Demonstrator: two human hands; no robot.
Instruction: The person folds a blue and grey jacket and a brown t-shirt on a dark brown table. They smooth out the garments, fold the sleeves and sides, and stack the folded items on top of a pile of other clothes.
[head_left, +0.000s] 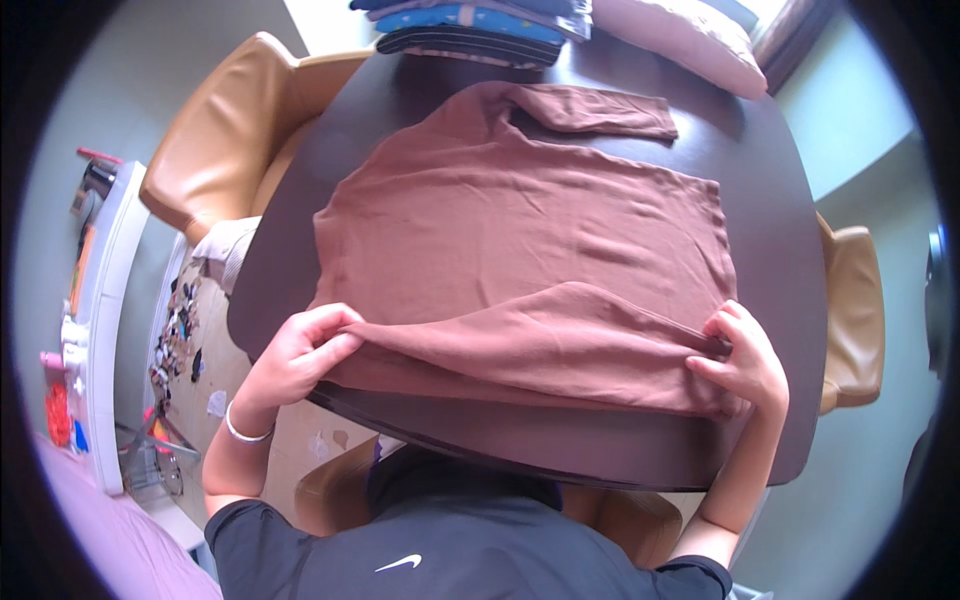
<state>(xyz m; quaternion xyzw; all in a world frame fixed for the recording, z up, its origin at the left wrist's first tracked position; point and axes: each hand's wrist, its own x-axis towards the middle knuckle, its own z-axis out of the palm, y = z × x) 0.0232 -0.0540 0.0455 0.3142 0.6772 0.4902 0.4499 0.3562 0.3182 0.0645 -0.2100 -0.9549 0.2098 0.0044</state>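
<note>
A reddish-brown long-sleeved garment (487, 240) lies spread sideways over the dark table (772, 225), one sleeve folded to the right at its far side. My left hand (311, 352) pinches the near layer of the fabric at its left end. At the right end, my right hand (739, 356) grips the same near layer between thumb and fingers. Between both hands this layer is lifted a little and hangs in a loose fold, with part of the garment under it along the table's near edge.
Folded clothes (472, 37) are stacked at the table's far side, beside a pale pink cushion (682, 37). Tan chairs stand at the left (217, 142) and right (855, 315). A white shelf (112, 300) with small items runs along the left wall.
</note>
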